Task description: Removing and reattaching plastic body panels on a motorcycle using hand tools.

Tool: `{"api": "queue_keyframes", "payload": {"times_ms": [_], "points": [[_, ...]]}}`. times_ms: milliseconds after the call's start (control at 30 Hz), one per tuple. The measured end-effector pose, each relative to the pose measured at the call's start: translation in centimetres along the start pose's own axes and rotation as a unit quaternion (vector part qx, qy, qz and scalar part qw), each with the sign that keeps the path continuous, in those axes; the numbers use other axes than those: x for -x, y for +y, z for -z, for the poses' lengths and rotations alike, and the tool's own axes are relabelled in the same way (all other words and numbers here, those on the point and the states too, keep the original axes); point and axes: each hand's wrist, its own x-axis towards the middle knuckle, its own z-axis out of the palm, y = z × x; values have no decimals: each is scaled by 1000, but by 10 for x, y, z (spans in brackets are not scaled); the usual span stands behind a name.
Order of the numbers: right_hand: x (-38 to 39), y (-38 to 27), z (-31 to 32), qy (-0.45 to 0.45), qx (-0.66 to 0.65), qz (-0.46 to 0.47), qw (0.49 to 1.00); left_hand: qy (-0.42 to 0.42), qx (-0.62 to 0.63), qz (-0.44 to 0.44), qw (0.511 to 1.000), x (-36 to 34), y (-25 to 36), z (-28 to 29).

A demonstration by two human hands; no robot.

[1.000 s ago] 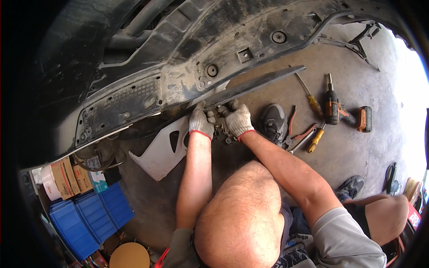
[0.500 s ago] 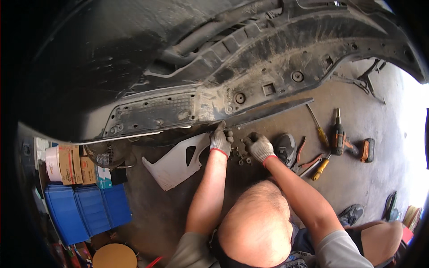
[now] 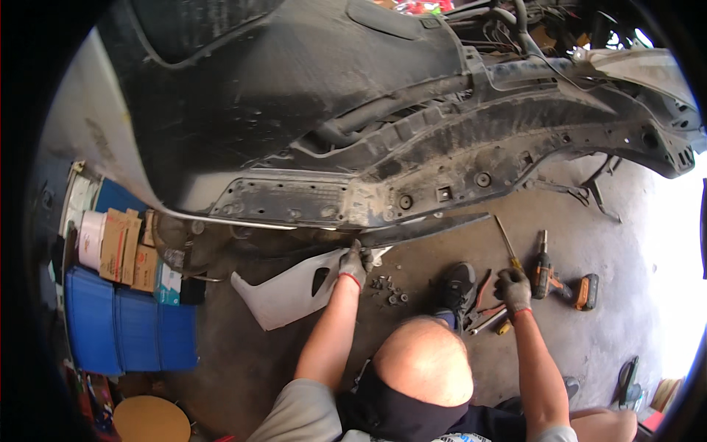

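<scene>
Head view: right hand (image 3: 513, 289) at a screwdriver (image 3: 515, 262), left hand (image 3: 353, 263) at a white panel (image 3: 276, 298)

The screwdriver is above the floor tools' near end, beside the drill (image 3: 543, 271); the right hand's fingers curl over its yellow handle, though whether they grip it I cannot tell. It should feel light and stiff, best held by that handle. The left hand's fingers bend at the panel's upper right end; a pinch cannot be confirmed. The panel looks thin, likely flexible, best supported at both ends.
</scene>
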Motion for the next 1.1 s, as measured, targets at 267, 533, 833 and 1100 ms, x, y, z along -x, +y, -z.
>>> {"api": "queue_keyframes", "payload": {"times_ms": [267,533,833,1100], "points": [[1,20,46,16,-135,-16,991,39,-122,-119,985,64,5,10],[16,14,45,30,-139,-6,990,-33,-74,-230,970,136,46,-14],[19,3,53,28,-152,11,988,-98,-6,-264,959,152,79,-49],[14,13,53,20,-163,15,986,-173,51,-182,967,140,74,-52]]}}
